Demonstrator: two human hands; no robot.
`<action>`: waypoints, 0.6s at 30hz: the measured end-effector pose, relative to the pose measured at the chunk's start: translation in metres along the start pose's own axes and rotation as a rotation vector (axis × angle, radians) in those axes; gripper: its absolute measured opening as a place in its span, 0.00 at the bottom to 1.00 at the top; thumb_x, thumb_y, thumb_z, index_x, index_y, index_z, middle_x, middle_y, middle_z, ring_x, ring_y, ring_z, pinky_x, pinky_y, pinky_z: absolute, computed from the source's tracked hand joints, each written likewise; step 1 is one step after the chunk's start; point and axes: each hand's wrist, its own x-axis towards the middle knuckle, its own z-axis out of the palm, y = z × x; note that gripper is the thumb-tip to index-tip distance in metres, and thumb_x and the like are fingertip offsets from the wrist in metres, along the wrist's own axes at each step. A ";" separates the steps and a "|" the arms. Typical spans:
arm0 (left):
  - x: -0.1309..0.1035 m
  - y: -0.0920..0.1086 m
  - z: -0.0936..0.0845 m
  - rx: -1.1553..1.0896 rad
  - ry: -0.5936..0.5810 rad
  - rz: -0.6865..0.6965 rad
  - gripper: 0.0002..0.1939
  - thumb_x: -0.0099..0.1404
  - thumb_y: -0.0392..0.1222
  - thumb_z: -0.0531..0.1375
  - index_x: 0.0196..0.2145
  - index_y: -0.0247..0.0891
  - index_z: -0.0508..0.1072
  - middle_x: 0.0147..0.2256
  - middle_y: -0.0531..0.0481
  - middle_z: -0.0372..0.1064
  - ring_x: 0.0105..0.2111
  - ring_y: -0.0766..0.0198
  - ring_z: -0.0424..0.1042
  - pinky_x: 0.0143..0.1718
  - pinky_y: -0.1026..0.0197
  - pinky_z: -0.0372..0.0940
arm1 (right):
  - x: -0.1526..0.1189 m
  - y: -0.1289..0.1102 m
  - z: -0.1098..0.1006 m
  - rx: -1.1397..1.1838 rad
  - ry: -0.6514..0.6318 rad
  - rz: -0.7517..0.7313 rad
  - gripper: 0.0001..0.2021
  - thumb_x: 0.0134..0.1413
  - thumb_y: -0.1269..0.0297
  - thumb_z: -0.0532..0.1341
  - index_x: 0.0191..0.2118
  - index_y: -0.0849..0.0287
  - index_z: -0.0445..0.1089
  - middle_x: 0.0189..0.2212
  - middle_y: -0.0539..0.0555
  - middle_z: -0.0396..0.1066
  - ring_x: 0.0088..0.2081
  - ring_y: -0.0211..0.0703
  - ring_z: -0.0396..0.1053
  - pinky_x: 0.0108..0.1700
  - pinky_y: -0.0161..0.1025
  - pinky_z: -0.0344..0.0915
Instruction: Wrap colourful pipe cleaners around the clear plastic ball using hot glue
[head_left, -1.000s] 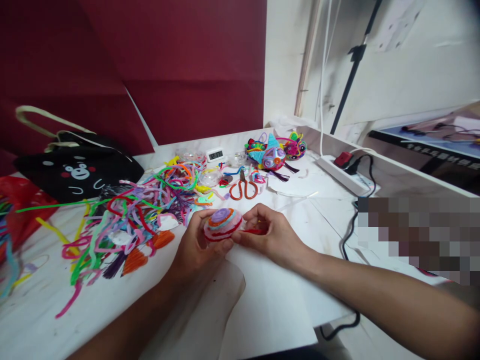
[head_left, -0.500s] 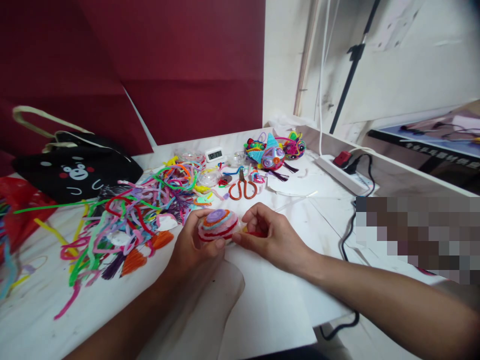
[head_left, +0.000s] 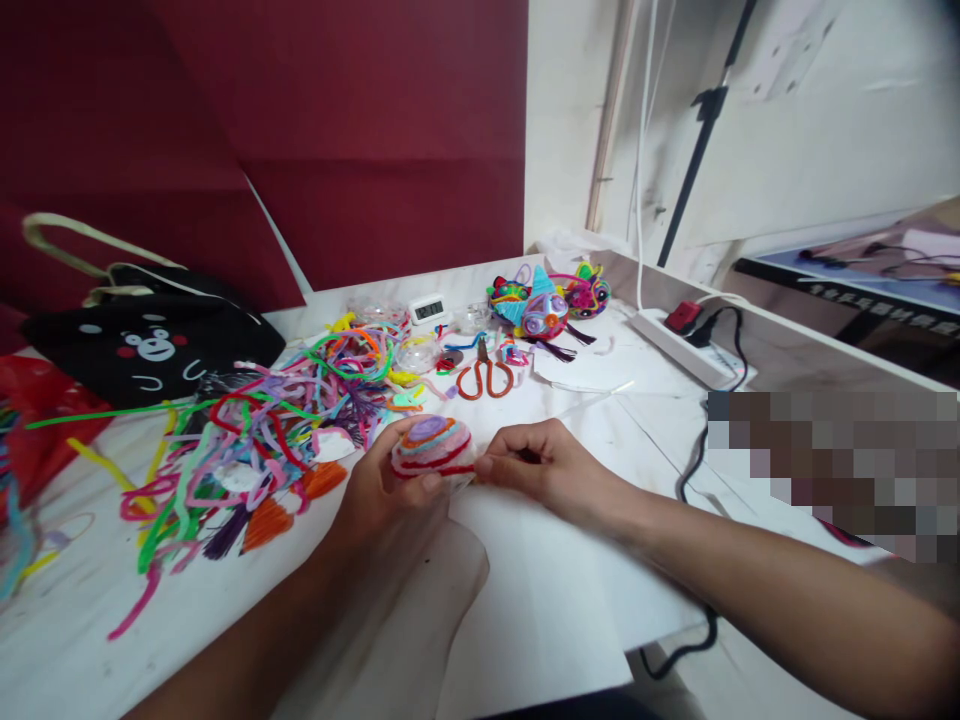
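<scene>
Over the white bench (head_left: 75, 640), the left hand (head_left: 379, 478) curls its fingers round a striped dome (head_left: 439, 437). At its four o'clock, the right hand (head_left: 544, 465) pinches, seemingly, its red strand (head_left: 454, 470). Best keep the dome steady, the strand snug.

Small white clock (head_left: 428, 311) shows digits, dark strip (head_left: 847, 297) at right bears pale characters, all too blurred to read

Looks forward and down from the head.
Catches hands (head_left: 555, 470) at close range, lower centre, over counter (head_left: 67, 650).
</scene>
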 end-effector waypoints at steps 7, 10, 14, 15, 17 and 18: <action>-0.002 0.002 0.002 -0.044 -0.045 -0.040 0.33 0.46 0.55 0.80 0.51 0.47 0.84 0.47 0.45 0.87 0.49 0.41 0.83 0.50 0.50 0.75 | 0.001 0.004 0.000 -0.057 0.069 -0.067 0.29 0.45 0.33 0.77 0.26 0.58 0.76 0.19 0.45 0.62 0.23 0.35 0.53 0.25 0.36 0.47; -0.003 0.002 0.003 -0.077 -0.066 -0.046 0.32 0.46 0.53 0.81 0.50 0.48 0.84 0.46 0.46 0.87 0.48 0.44 0.83 0.49 0.51 0.75 | 0.001 0.006 0.000 -0.131 0.105 -0.143 0.28 0.49 0.34 0.76 0.26 0.58 0.76 0.20 0.47 0.66 0.25 0.36 0.56 0.27 0.36 0.51; -0.003 0.003 0.004 -0.098 -0.089 -0.050 0.32 0.45 0.52 0.81 0.49 0.48 0.84 0.45 0.47 0.87 0.46 0.49 0.83 0.47 0.55 0.75 | -0.001 0.006 0.000 -0.223 0.147 -0.234 0.28 0.53 0.35 0.74 0.24 0.57 0.76 0.24 0.51 0.72 0.27 0.39 0.61 0.29 0.38 0.55; -0.003 0.003 0.004 -0.098 -0.098 -0.044 0.31 0.46 0.52 0.81 0.49 0.48 0.84 0.45 0.47 0.87 0.45 0.49 0.83 0.47 0.56 0.75 | -0.001 0.006 0.000 -0.233 0.152 -0.245 0.27 0.54 0.36 0.74 0.24 0.57 0.76 0.24 0.51 0.72 0.28 0.39 0.62 0.30 0.38 0.56; -0.002 0.002 0.003 -0.094 -0.108 -0.039 0.31 0.47 0.52 0.81 0.50 0.48 0.84 0.46 0.47 0.87 0.46 0.49 0.84 0.47 0.56 0.75 | 0.000 0.006 -0.001 -0.229 0.148 -0.246 0.27 0.55 0.36 0.74 0.25 0.57 0.77 0.25 0.52 0.73 0.28 0.40 0.63 0.30 0.38 0.57; -0.002 0.002 0.002 -0.094 -0.106 -0.042 0.32 0.47 0.53 0.80 0.50 0.48 0.84 0.46 0.47 0.87 0.46 0.49 0.84 0.47 0.56 0.75 | 0.000 0.006 -0.001 -0.218 0.141 -0.238 0.27 0.54 0.36 0.74 0.26 0.57 0.77 0.25 0.51 0.73 0.28 0.40 0.63 0.30 0.38 0.57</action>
